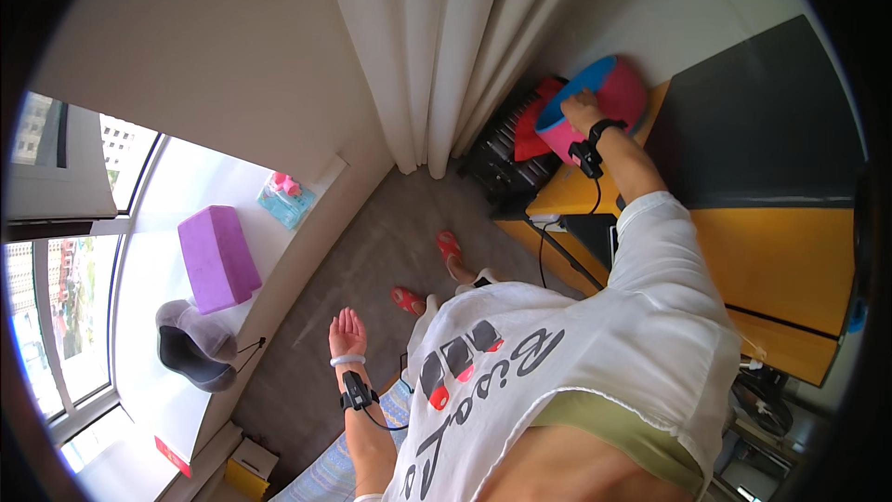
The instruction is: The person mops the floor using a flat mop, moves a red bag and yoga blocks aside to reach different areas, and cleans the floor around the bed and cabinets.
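My right hand [584,111] reaches forward to the right, its fingers curled at the rim of a pink-and-blue ring [627,94], which looks like a yoga wheel. The ring tilts beside the yellow wooden furniture top [571,199], its blue inner face partly turned up. Red fabric [535,127] and a black ribbed suitcase [512,166] lie just left of it. My left hand [348,335] hangs over the grey floor, palm up and holding nothing. Both wrists carry black strapped devices with cables.
A purple foam block [217,258], a grey-and-black padded cushion [195,348] and a light-blue packet [287,202] rest on the white windowsill [178,188]. Long curtains [418,49] hang ahead. A dark panel [759,132] covers part of the furniture; a fan [763,401] stands behind right.
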{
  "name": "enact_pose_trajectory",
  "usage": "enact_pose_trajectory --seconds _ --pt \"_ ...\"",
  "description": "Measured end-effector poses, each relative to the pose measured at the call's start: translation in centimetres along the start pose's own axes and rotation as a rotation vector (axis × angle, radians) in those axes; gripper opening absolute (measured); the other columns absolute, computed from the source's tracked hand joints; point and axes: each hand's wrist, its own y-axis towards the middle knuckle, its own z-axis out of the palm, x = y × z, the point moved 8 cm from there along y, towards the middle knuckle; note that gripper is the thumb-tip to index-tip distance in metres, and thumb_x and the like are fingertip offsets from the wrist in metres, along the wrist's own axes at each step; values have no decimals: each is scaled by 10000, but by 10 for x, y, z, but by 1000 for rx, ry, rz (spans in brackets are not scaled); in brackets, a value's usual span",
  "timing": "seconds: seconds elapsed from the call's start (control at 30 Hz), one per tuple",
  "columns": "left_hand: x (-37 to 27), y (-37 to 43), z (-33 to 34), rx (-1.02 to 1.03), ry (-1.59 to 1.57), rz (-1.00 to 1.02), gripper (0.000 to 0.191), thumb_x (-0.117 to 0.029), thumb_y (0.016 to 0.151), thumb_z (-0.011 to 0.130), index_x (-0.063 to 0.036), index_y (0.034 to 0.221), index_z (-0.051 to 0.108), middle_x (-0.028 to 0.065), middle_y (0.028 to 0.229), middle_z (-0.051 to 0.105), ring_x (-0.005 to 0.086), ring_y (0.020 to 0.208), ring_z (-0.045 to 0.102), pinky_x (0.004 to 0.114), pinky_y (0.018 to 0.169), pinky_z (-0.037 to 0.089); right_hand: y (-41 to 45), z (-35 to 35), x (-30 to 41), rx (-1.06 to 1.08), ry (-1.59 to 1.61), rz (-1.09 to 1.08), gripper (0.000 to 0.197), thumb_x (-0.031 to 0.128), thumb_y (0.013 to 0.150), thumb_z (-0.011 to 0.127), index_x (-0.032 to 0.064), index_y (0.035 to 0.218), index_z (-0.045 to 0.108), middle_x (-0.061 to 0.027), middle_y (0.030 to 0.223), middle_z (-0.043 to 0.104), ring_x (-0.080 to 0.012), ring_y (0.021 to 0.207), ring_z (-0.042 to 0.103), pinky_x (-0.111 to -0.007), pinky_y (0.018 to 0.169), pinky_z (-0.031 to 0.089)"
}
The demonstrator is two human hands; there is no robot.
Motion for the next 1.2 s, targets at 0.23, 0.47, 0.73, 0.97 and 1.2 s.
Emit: enact_pose_trajectory --seconds 0.23,0.47,0.73,0.97,1.2 --pt "-10 -15 -3 -42 -9 10 278 -233 931 512 -47 1126 582 58 1106 647 208 989 628 320 788 548 -1 78 9 6 26 165 247 193 870 480 180 937 717 -72 1106 639 -270 1209 445 -493 1064 191" --pt "13 -14 32 36 44 -25 296 -254 944 492 -50 1139 578 54 1104 651 198 990 629 316 792 545 -21 35 -4 26 147 117 283 163 863 464 153 1060 667 -103 1177 575 -297 1232 402 -574 1106 73" --pt "-14 -1 24 72 -40 60 382 -246 945 500 -47 1271 483 75 1234 575 209 1093 572 312 866 506 2 43 52 -77 537 -3 473 292 669 737 105 1088 619 -149 1234 525 -341 1170 438 -505 1024 308" --pt "-102 -5 13 -69 -105 267 554 -214 882 607 -5 1331 358 127 1195 564 228 1011 593 310 786 539 -15 148 149 510 1620 274 561 397 804 694 59 1225 542 -129 1206 585 -265 1099 552 -337 921 421" --pt "-177 -32 -16 -115 -143 526 945 -317 771 751 -11 1428 144 183 1236 486 284 1017 567 332 798 534 -10 73 264 772 1828 -38 537 408 845 643 113 1272 504 -78 1242 546 -205 1083 537 -371 920 394"
